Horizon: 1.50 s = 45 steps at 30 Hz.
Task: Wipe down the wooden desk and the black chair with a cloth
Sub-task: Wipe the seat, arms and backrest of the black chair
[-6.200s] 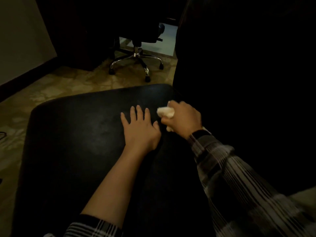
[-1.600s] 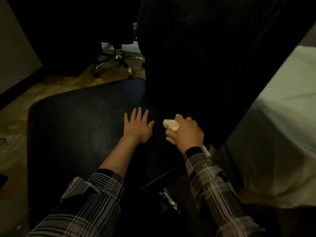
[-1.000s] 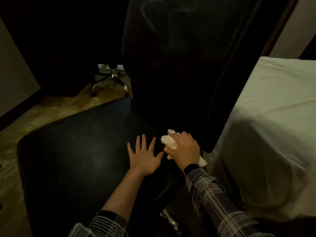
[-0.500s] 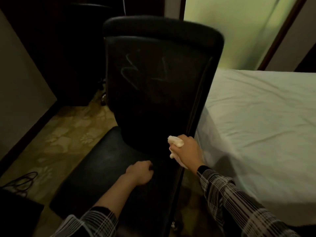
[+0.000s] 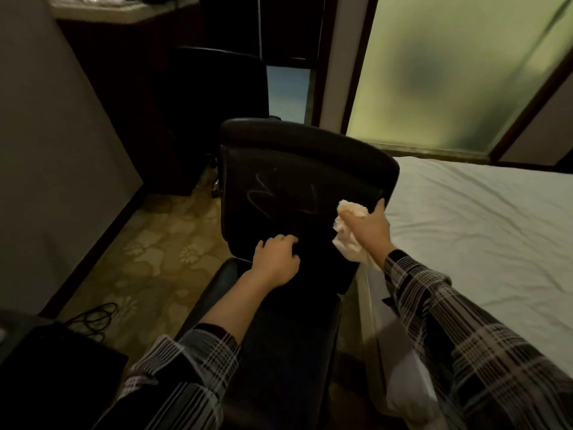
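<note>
Right hand [image 5: 367,229] holds the pale cloth [image 5: 348,240] bunched under its palm, fingers curled over it, thumb up, pressing it to the right side of the black chair [image 5: 297,181] backrest. Left hand [image 5: 276,259] rests low on the backrest where it meets the seat, fingers bent, holding nothing. Faint streaks mark the backrest. A white bed [image 5: 483,231] sits just beside the chair on the right; patterned floor [image 5: 155,252] lies to the left

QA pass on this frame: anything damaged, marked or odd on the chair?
Yes: pale scribble-like streaks on the black chair backrest, left of the cloth that the right hand holds. Whether they are scratches or smears, the frame doesn't show.
</note>
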Each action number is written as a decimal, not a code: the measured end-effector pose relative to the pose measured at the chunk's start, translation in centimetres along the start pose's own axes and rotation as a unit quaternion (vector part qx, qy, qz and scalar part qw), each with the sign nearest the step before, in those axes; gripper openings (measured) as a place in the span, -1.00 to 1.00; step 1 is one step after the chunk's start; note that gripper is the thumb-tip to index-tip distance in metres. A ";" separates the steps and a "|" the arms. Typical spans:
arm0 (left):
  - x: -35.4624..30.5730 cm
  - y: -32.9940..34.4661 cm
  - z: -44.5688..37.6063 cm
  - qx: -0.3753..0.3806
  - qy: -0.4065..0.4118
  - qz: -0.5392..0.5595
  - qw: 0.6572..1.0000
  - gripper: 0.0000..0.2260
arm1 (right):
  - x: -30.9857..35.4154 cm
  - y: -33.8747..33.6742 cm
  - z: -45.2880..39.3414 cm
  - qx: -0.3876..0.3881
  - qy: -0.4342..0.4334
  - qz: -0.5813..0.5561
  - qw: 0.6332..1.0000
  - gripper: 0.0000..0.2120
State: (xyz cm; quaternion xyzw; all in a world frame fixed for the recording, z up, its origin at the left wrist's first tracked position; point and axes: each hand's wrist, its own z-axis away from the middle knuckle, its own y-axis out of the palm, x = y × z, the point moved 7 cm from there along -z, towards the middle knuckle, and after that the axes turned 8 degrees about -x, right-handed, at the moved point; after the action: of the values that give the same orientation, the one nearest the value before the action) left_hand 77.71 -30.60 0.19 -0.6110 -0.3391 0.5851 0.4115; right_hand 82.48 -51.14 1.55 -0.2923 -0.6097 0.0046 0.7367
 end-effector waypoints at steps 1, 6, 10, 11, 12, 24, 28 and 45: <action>0.3 -0.6 -1.3 -0.002 -0.002 0.015 1.000 -0.57 | 0.2 0.3 -1.2 -0.001 0.011 -0.001 1.000 -0.05; 1.4 -2.6 -7.1 0.009 -0.007 0.059 0.998 -0.54 | 0.8 2.6 -5.6 -0.003 0.046 -0.009 0.999 -0.07; 2.6 -3.7 -10.1 0.020 -0.019 0.064 0.998 -0.53 | 2.1 4.0 -8.5 0.002 0.066 -0.006 0.998 -0.09; 3.0 -4.0 -11.0 0.015 -0.025 0.063 0.998 -0.53 | 2.4 4.4 -9.1 0.005 0.072 -0.006 0.997 -0.07; 3.3 -4.3 -11.8 0.009 -0.030 0.061 0.998 -0.52 | 2.5 4.9 -9.6 0.008 0.080 -0.008 0.997 -0.04; 5.8 -6.1 -19.0 -0.075 -0.096 0.055 0.991 -0.47 | 4.1 11.6 -13.3 0.084 0.020 0.029 0.996 -0.02; 7.1 -5.6 -19.5 -0.100 -0.146 0.011 0.984 -0.40 | 5.9 15.0 -14.2 0.159 -0.008 0.032 0.987 -0.01; 17.3 -11.3 -9.7 -0.250 -0.366 -0.073 0.894 -0.40 | 14.6 30.6 -9.4 0.430 -0.135 0.100 0.887 -0.02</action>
State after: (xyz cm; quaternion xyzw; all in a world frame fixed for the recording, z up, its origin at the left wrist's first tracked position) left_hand 89.62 -11.21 2.59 -0.4104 -0.6439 0.6317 0.1336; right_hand 105.35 -24.46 0.47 -0.0031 -0.6093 0.3793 0.6963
